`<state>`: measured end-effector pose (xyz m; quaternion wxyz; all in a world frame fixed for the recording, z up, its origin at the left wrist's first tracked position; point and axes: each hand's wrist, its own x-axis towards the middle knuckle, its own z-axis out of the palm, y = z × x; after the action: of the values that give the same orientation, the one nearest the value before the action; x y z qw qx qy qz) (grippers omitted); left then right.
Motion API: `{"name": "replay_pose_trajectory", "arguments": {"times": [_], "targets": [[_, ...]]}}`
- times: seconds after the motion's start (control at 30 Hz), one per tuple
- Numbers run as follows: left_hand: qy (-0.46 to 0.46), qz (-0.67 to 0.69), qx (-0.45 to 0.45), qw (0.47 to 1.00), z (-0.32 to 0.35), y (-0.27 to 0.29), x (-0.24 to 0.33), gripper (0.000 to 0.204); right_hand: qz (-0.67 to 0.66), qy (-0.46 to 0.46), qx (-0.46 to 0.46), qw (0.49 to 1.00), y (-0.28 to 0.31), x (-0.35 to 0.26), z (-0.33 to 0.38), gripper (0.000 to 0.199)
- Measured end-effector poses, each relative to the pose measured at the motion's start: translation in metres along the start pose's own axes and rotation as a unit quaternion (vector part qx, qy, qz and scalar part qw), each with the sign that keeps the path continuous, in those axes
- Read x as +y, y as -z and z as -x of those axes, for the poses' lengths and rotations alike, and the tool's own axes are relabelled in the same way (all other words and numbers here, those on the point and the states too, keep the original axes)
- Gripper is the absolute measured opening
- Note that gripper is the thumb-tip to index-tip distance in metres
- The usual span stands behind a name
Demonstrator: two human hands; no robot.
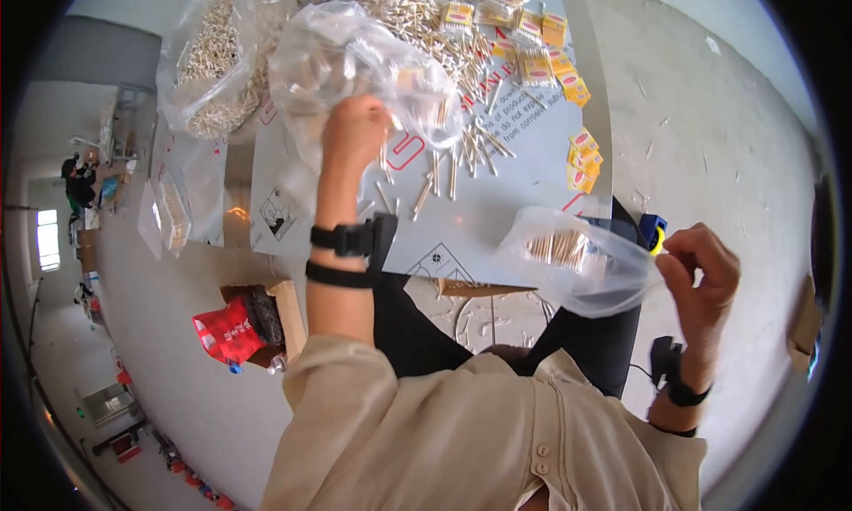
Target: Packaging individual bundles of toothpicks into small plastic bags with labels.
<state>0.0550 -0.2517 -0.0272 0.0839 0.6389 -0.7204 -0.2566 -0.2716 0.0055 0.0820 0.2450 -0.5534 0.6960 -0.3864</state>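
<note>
My right hand [704, 267] pinches the edge of a small clear plastic bag [612, 285] at the table's near right edge. Inside that bag lies a bundle of cotton swabs [559, 247]. Farther left, my left hand [357, 129] is closed against the front of a large clear plastic bag [306, 72], which seems to hold small packs of swabs. What its fingers grip, if anything, is hidden. Loose cotton swabs [484, 147] are scattered just right of this large bag. Each wrist wears a black strap.
A heap of swabs [399, 10] covers the far table, beside another bag of swabs [213, 63]. Swab packs [535, 66] and yellow cards [583, 161] line the right side. A blue-and-yellow object [654, 230] sits near my right hand. An open carton [286, 320] stands on the floor.
</note>
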Motion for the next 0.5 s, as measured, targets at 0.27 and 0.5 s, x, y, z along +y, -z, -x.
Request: {"name": "replay_pose_trajectory", "arguments": {"times": [0.27, 0.5], "targets": [[0.142, 0.234, 0.267, 0.924, -0.1, 0.073, -0.142, 0.064, -0.032, 0.064, -0.246, 0.967, -0.061, -0.007, -0.166, 0.023], [0.17, 0.58, 0.178, 0.777, -0.154, 0.059, -0.168, 0.076, -0.092, 0.019, -0.31, 0.946, -0.238, -0.008, -0.31, 0.064]]}}
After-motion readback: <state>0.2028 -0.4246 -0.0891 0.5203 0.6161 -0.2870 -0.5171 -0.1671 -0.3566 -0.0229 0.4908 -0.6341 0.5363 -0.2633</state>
